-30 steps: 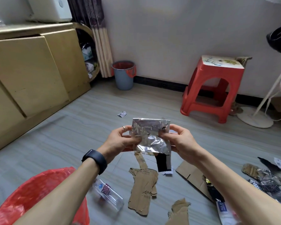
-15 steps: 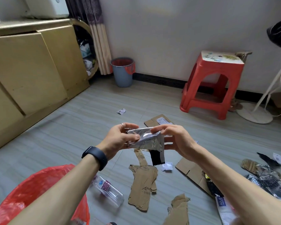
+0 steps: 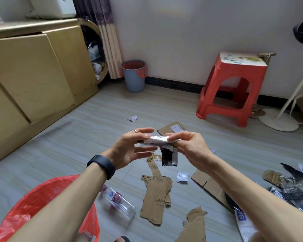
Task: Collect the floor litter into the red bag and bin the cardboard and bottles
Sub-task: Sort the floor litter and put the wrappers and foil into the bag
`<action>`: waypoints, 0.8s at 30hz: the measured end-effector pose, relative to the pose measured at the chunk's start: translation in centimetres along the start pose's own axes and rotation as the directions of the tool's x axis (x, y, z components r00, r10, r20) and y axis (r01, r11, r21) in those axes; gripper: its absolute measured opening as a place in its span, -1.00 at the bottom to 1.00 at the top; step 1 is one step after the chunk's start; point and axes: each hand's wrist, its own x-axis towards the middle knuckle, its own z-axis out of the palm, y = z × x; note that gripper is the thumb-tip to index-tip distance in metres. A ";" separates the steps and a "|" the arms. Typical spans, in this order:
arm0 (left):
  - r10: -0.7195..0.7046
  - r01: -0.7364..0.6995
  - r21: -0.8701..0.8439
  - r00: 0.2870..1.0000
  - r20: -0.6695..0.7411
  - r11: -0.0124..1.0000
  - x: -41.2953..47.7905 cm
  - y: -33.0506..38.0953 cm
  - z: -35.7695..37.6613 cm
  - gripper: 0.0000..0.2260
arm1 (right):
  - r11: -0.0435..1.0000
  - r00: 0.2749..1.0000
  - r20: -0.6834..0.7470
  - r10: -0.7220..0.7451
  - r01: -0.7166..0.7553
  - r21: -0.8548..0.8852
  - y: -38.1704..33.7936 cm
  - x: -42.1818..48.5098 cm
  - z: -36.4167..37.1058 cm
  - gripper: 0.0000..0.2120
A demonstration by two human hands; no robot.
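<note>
Both my hands hold a silver foil wrapper folded flat in front of me, a black strip hanging below it. My left hand pinches its left end; my right hand pinches its right end. The red bag gapes open at lower left under my left forearm. A clear plastic bottle lies on the floor beside it. Torn cardboard pieces lie below my hands, and a flat cardboard sheet passes under my right forearm. A blue bin with a red liner stands by the far wall.
A gold cabinet fills the left side. A red plastic stool and a white fan base stand at right. Foil wrappers and dark packaging are heaped at far right. Small paper scraps dot the floor.
The foil wrapper was held spread open a second ago; my hands have folded it down into a flat narrow bundle and drawn closer together.
</note>
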 end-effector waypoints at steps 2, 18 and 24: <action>-0.026 0.027 0.035 0.999 -0.034 0.999 -0.1 -0.1 0.2 -0.65 | 0.998 0.999 0.049 -0.021 0.024 -0.059 0.2 -0.2 0.1 -0.74; 0.227 -0.150 0.384 0.960 -0.163 0.911 -0.2 -1.0 -1.9 -0.84 | 0.998 0.998 -0.001 0.060 -0.060 -0.038 1.0 0.5 2.6 -0.71; 0.126 -0.056 0.318 0.971 -0.205 0.946 -0.8 -0.6 -2.9 -0.78 | 0.994 1.000 0.006 -0.017 0.018 -0.111 1.2 1.0 4.7 -0.80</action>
